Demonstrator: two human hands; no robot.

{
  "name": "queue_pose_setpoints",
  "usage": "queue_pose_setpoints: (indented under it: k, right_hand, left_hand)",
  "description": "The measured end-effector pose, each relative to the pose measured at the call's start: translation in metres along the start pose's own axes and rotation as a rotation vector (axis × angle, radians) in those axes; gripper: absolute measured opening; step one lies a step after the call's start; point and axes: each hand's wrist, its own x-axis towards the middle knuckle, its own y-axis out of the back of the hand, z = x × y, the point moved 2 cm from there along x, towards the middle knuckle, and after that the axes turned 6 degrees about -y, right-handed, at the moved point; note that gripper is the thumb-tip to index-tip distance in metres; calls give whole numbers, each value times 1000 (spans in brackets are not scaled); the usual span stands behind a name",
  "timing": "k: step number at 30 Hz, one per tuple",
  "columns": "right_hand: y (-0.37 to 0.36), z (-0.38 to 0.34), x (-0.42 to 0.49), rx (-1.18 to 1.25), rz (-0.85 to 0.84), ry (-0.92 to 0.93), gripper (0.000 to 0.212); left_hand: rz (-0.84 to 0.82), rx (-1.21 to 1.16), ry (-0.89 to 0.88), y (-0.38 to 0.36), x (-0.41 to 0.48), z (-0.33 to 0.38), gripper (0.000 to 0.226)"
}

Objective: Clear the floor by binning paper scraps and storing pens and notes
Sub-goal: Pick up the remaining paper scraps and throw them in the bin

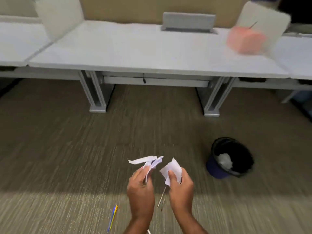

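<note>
Your left hand [141,188] gripped a bunch of crumpled paper scraps [150,162], with one long strip sticking out to the left. Your right hand [181,186] pinched a single torn piece [170,169] under the thumb. Both hands were raised above the carpet [67,149], close together but not touching.

The bin [213,168] stood on the floor to your right, near the hands, with a wad of crumpled paper [224,160] already inside. A blue and a yellow pen [112,217] lay side by side on the carpet to your lower left. A thin pale pen [161,197] showed on the floor between your wrists. A blurred pink box [244,39] sat on the desk [135,53] beyond.

The scraps looked very light and limp, so a loose strip could have slipped out or drifted wide of the bin. Balling them tightly in the palm would have been the safer hold. The pens seemed stiff, smooth and liable to roll, and were best pinched around the middle of the barrel.
</note>
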Motion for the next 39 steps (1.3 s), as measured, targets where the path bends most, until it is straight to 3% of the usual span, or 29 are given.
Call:
queue_pose_setpoints:
  k: [4, 8, 18, 26, 34, 39]
  right_hand:
    - [75, 1, 38, -4, 144, -39, 10]
    - [144, 35, 111, -5, 226, -122, 15]
    - [288, 144, 319, -301, 189, -107, 29]
    - [311, 224, 445, -450, 99, -122, 37]
    - [302, 308, 509, -568, 10, -201, 29]
    - [301, 340, 536, -591, -45, -279, 30]
  left_hand:
    - [-137, 139, -121, -68, -14, 42, 41]
    - [-200, 165, -79, -166, -32, 49, 32]
    - [-295, 252, 24, -452, -64, 27, 28]
    - [-382, 288, 105, -600, -61, -23, 25]
    - [-449, 317, 237, -667, -76, -100, 24]
    - [-583, 310, 359, -692, -82, -132, 22]
